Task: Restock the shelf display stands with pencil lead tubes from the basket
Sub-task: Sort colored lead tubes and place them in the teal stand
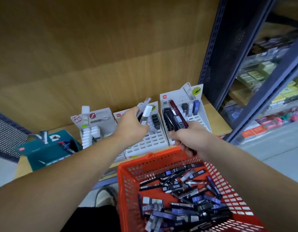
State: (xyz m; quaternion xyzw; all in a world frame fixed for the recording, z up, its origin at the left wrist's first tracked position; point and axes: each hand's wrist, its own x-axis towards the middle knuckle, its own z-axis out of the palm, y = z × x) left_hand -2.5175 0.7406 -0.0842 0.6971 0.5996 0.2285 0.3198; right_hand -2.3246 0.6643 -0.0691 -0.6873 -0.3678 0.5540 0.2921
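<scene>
A red plastic basket (128, 166) at the front right holds several black, blue and clear pencil lead tubes (186, 196). Three white display stands sit on the wooden shelf: a left stand (101, 121) with white tubes, a middle stand (150, 141) with mostly bare slots, and a right stand (201, 118) with black and blue tubes. My left hand (131, 126) holds a white-capped clear tube (145, 115) over the middle stand. Over the right stand, my right hand (190, 138) grips a bunch of dark red and black tubes (175, 115).
A teal cardboard box (44, 151) with pens lies at the shelf's left. The shelf has a wooden back panel. A blue metal upright (228, 47) stands at right, with stocked shelves behind it. My shoe (104, 196) shows below the shelf edge.
</scene>
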